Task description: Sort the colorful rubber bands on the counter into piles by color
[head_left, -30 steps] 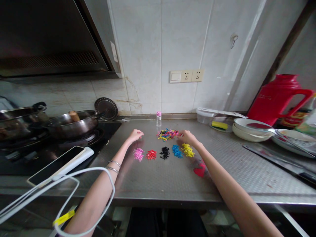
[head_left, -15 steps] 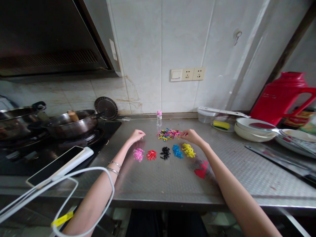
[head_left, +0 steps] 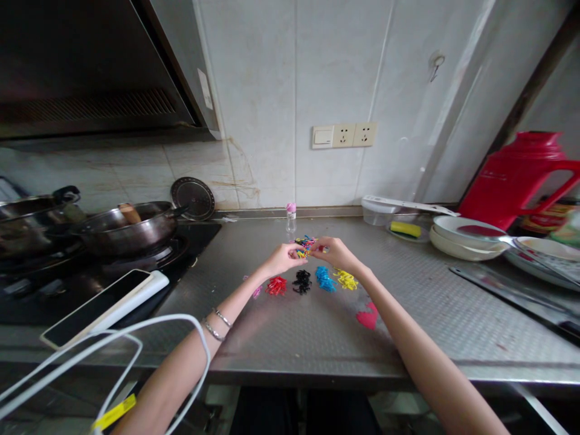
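Both of my hands are at the mixed heap of small coloured rubber bands (head_left: 305, 241) in the middle of the steel counter. My left hand (head_left: 283, 258) reaches in from the left, its fingers bent and closed at the heap's near edge. From the right, my right hand (head_left: 336, 252) covers part of the heap with fingertips drawn together. What either hand pinches is too small to make out. Nearer me lie sorted piles: pink bands (head_left: 257, 292), partly behind my left wrist, red bands (head_left: 276, 286), black bands (head_left: 302, 281), blue bands (head_left: 325, 278) and yellow bands (head_left: 345, 279).
A small pink-capped bottle (head_left: 290, 219) stands behind the heap. A red heart-shaped piece (head_left: 368, 316) lies by my right forearm. Pans (head_left: 129, 229) sit on the stove at left, near a phone on a white device (head_left: 97, 308). Bowls (head_left: 466, 241) and a red thermos (head_left: 516, 175) are at right.
My left hand has moved right, from above the pink pile to the mixed heap. My right hand has shifted slightly left over the heap, so the two hands are now close together.
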{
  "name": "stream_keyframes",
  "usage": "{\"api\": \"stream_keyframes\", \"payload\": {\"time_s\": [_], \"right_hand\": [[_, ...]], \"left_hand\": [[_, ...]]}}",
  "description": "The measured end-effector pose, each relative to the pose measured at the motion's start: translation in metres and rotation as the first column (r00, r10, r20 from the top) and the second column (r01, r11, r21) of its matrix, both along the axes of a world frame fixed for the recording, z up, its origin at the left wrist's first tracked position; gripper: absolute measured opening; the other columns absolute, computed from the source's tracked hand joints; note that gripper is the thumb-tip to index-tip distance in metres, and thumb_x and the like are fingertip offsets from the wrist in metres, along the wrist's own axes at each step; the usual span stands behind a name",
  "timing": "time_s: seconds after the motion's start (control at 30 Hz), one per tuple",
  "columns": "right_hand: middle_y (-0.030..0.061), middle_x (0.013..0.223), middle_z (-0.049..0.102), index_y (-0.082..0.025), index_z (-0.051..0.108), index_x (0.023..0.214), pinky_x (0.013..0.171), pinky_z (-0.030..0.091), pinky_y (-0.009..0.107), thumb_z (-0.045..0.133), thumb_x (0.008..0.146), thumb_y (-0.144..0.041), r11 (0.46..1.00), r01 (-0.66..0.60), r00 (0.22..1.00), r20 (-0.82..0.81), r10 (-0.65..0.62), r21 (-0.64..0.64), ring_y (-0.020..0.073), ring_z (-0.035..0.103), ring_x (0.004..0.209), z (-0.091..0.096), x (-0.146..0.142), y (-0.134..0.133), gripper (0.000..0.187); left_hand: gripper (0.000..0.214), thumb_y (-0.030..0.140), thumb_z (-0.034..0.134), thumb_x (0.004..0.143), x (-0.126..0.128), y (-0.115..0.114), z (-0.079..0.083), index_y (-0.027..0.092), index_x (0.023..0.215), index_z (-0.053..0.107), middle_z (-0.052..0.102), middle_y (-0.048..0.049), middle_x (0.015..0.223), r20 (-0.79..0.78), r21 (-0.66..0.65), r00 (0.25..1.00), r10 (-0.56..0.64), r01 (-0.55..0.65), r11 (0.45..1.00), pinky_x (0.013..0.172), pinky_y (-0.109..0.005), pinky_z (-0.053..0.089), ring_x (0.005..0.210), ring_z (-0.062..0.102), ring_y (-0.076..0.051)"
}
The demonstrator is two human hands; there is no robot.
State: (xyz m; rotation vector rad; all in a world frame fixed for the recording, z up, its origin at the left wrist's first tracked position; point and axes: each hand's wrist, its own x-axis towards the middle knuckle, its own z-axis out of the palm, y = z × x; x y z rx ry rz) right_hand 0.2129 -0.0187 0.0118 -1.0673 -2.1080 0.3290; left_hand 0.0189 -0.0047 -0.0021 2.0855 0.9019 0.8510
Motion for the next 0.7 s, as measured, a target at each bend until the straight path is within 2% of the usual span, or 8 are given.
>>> {"api": "stream_keyframes", "payload": {"time_s": [0.2, 0.4, 0.53, 0.7], "right_hand": [[0.0033, 0.073, 0.064, -0.015, 0.066, 0.074, 0.062, 0.041, 0.022, 0.055, 0.074, -0.025, 0.998, -0.070, 0.998, -0.001, 0.070, 0.012, 0.0115, 0.053, 0.064, 0.006, -0.007, -0.008, 0.015], [0.0024, 0.074, 0.064, -0.016, 0.067, 0.074, 0.062, 0.041, 0.021, 0.055, 0.073, -0.025, 0.997, -0.067, 0.998, 0.001, 0.067, 0.035, 0.0109, 0.053, 0.065, 0.000, -0.003, -0.003, 0.014], [0.0027, 0.076, 0.065, -0.016, 0.067, 0.076, 0.063, 0.041, 0.021, 0.055, 0.073, -0.026, 1.000, -0.011, 1.000, 0.013, 0.011, 0.021, 0.0115, 0.054, 0.067, -0.003, 0.006, 0.003, 0.016], [0.0035, 0.074, 0.066, -0.015, 0.068, 0.076, 0.062, 0.041, 0.021, 0.056, 0.071, -0.025, 0.988, 0.143, 0.983, 0.126, -0.136, -0.053, 0.0130, 0.057, 0.067, -0.006, 0.037, 0.014, 0.017]], "left_hand": [[0.029, 0.031, 0.062, 0.070, 0.000, 0.002, -0.002, 0.008, 0.087, 0.066, 0.060, -0.0022, 0.066, -0.017, 0.059, 1.000, 0.019, -0.018, 0.998, 0.051, -0.019, 0.033, 0.055, 0.046, -0.008], [0.024, 0.027, 0.061, 0.070, -0.001, 0.005, -0.003, 0.008, 0.083, 0.068, 0.066, -0.0070, 0.076, -0.010, 0.024, 1.000, 0.007, -0.007, 1.000, 0.059, -0.021, 0.039, 0.065, 0.054, -0.012], [0.023, 0.026, 0.061, 0.070, -0.008, 0.009, 0.005, 0.008, 0.082, 0.068, 0.066, -0.0076, 0.075, -0.029, 0.022, 0.999, 0.029, -0.029, 0.999, 0.059, -0.022, 0.040, 0.064, 0.055, -0.012], [0.020, 0.025, 0.062, 0.066, -0.038, 0.020, 0.018, 0.009, 0.078, 0.068, 0.066, -0.0057, 0.069, -0.197, -0.069, 0.979, -0.047, 0.034, 0.997, 0.059, -0.022, 0.039, 0.060, 0.053, -0.011]]}}
